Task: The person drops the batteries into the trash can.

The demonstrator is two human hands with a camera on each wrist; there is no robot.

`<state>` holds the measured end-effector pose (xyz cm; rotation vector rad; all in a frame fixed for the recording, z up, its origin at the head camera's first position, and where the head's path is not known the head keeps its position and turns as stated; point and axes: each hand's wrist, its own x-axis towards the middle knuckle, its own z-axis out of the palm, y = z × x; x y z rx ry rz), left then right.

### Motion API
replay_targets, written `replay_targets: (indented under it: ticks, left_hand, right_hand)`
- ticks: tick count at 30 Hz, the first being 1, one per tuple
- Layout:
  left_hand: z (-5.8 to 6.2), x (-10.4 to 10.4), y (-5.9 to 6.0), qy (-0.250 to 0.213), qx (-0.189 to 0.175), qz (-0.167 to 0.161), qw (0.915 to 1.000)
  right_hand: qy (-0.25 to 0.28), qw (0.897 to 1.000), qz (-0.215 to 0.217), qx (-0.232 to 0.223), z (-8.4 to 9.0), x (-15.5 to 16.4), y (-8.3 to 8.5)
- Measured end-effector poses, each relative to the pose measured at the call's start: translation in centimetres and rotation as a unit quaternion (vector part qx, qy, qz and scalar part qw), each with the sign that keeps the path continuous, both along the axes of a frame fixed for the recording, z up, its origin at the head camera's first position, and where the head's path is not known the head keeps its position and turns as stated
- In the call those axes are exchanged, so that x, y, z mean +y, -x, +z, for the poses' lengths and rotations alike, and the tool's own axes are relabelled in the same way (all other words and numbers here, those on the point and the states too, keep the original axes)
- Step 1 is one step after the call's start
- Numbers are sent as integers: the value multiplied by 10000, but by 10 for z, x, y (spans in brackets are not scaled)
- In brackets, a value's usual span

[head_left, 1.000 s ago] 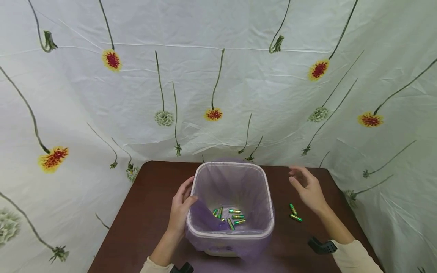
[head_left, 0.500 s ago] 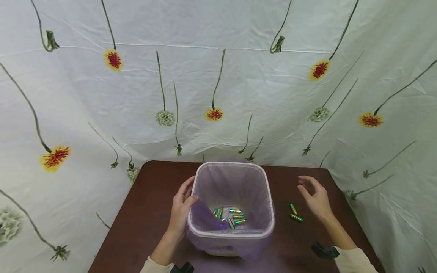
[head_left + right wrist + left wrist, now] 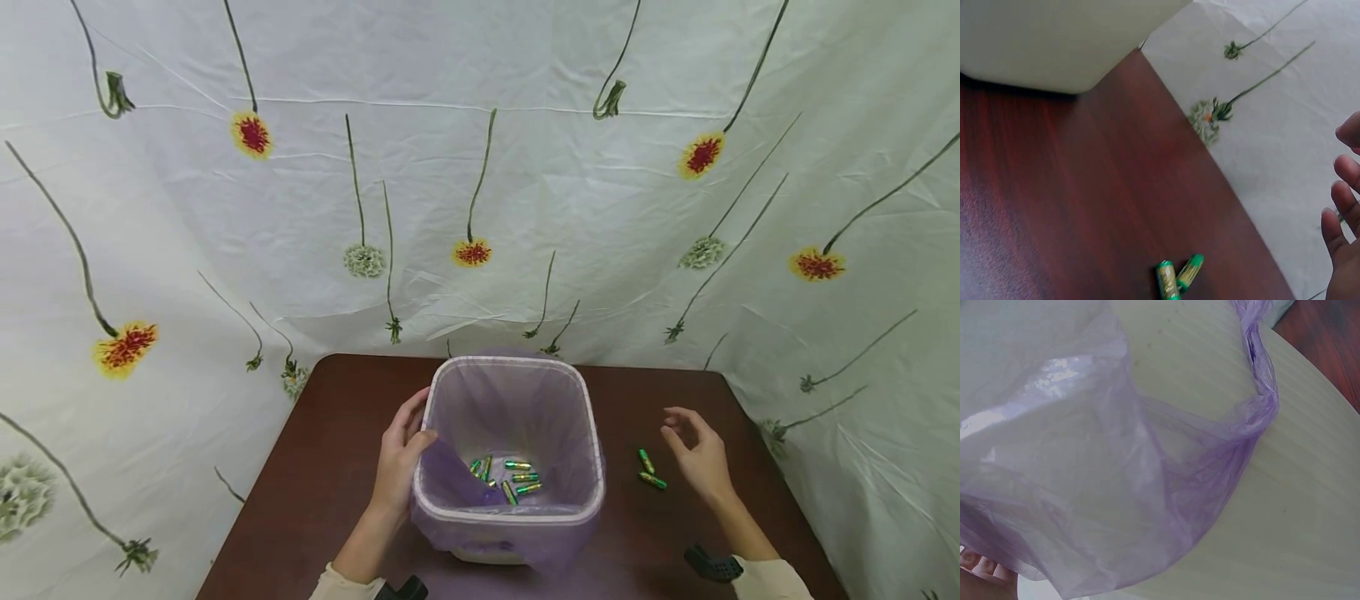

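Note:
My left hand [image 3: 395, 471] holds the left rim of a pale trash bin [image 3: 480, 557], thumb over the edge and fingers along the outside. A thin purple bag [image 3: 517, 408] lines the bin and is folded over its rim. Several green and gold batteries [image 3: 525, 477] lie scattered on the bin's bottom. To the bin's right, my right hand [image 3: 701, 458] hovers with loosely bent fingers and nothing in them. Two more batteries [image 3: 1167, 280] lie close together on the table, left of that hand. The left wrist view shows the bag's twisted purple edge [image 3: 1260, 394] against the bin wall.
The dark reddish-brown table [image 3: 322, 433] carries the bin near its middle. A white cloth [image 3: 420, 192] printed with flowers hangs behind and around the table. Black wrist devices [image 3: 711, 565] sit at both cuffs.
My right hand has moved away from the bin, rightward and toward me, coming closer to the two table batteries. The left hand, bin and batteries have stayed where they were.

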<state>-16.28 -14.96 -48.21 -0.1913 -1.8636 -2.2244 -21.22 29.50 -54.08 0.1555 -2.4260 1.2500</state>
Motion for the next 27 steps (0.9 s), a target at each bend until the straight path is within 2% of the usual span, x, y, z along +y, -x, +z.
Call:
replay_targets:
  ticks: [8, 17, 21, 27]
  left_hand:
    - [1, 0, 0, -4, -18, 12, 10000]
    - [-1, -1, 0, 19, -1, 15, 10000]
    - [0, -1, -1, 28, 15, 38, 10000]
    - [1, 0, 0, -40, 19, -1, 10000]
  right_hand:
    - [59, 9993, -341, -109, -27, 7, -4]
    - [47, 9954, -716, -638, -69, 9, -16]
    - [-134, 9940, -778, -753, -90, 10, -23]
    - [-738, 9909, -664, -908, -114, 12, -33]
